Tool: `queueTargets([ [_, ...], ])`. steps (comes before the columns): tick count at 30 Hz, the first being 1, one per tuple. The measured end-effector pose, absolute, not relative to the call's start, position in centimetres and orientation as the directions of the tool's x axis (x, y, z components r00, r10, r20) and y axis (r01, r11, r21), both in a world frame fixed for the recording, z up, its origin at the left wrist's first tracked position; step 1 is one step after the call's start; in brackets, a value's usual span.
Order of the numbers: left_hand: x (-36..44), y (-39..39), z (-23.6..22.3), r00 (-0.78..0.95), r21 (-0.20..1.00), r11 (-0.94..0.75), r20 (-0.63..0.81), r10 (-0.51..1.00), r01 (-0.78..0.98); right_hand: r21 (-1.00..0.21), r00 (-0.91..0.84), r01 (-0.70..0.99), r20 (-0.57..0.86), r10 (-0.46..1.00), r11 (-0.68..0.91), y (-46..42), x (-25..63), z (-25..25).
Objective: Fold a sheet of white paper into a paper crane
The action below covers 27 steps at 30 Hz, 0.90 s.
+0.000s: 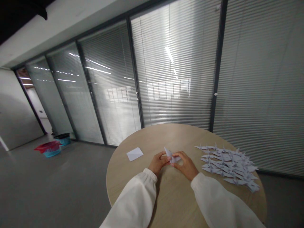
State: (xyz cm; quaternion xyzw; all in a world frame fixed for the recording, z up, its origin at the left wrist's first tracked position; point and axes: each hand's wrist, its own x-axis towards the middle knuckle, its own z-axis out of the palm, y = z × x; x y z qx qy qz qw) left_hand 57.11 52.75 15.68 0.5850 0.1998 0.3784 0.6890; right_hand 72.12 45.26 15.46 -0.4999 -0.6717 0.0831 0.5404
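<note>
Over the middle of the round wooden table [175, 136], a white folded paper crane [168, 153] is pinched between both my hands. My left hand [159, 162] grips it from the left, fingers closed on its lower part. From the right, my right hand [186, 164] pinches it between thumb and fingers; those fingers cover part of the paper. To the left lies a flat stack of white paper [135, 154] with a diagonal line across its top. Many finished-looking paper cranes [229, 164] stand in close rows on the table's right side.
Glass partitions with blinds [175, 63] rise behind the table. On the grey floor at the left stand a blue bin with a red liner [51, 149] and a blue bin with a black liner [63, 139]. A door [19, 110] is at the far left.
</note>
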Motion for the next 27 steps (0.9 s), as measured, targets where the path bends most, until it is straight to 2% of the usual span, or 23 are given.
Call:
queueTargets([
  [11,57.08,52.03,16.61,0.629,0.961,0.041,0.146,0.763,-0.273,-0.823,0.135,0.374,0.504,0.853,0.427,45.22,72.31,15.72],
  [20,57.05,52.32,16.25,0.636,0.963,0.076,0.109,0.764,-0.257,-0.738,0.124,0.496,0.581,0.805,0.456,44.76,72.38,16.11],
  [27,57.14,52.96,15.8,0.588,0.987,0.019,0.08,0.805,-0.16,-0.748,0.242,0.528,0.587,0.773,0.402,45.05,72.92,15.97],
])
